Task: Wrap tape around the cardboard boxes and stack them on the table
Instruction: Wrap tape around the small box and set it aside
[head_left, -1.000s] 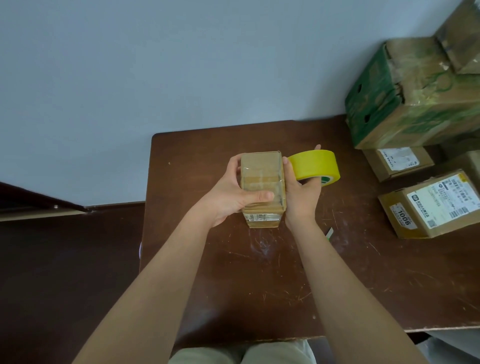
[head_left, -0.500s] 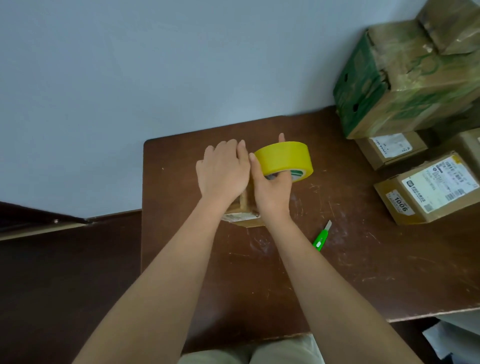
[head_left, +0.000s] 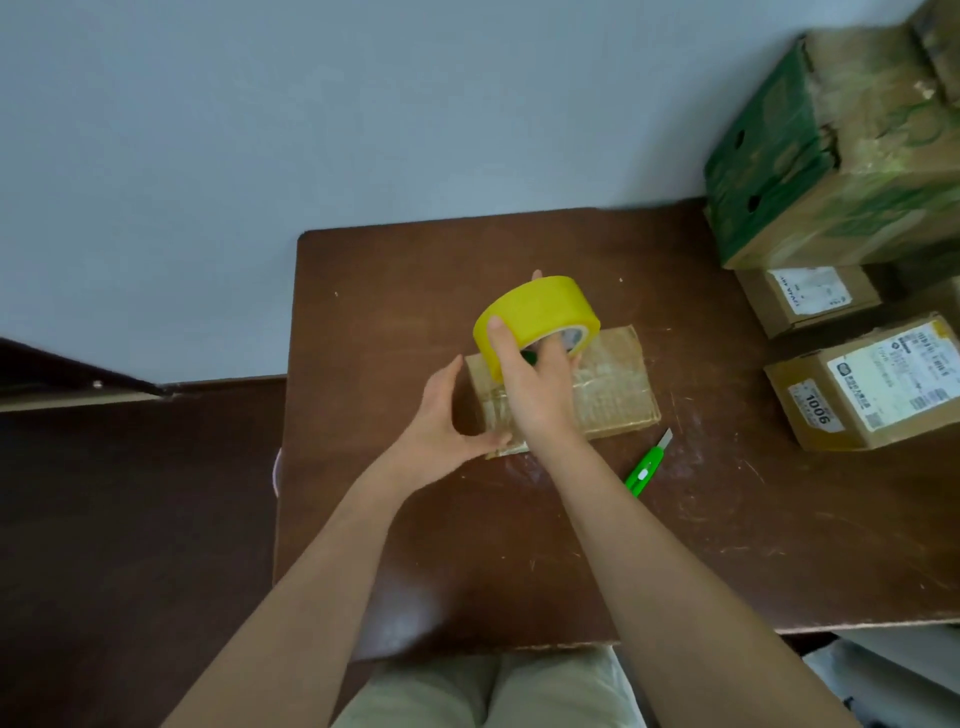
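Observation:
A flat cardboard box (head_left: 615, 387), covered in clear tape, lies on the brown table (head_left: 467, 545) near its middle. My right hand (head_left: 537, 384) grips a yellow tape roll (head_left: 535, 314) and holds it above the box's left part. My left hand (head_left: 441, 415) touches the box's left end, thumb at its near corner and fingers spread toward the far side.
A green utility knife (head_left: 647, 465) lies on the table just right of my right forearm. Several cardboard boxes stand at the right: a large green-printed one (head_left: 841, 156), a labelled small one (head_left: 810, 299) and one marked 1006 (head_left: 872, 382). A grey wall runs behind.
The box went from held upright in both hands to lying flat on the table. My right hand lifted the roll above it; my left hand slid off the top to its left end.

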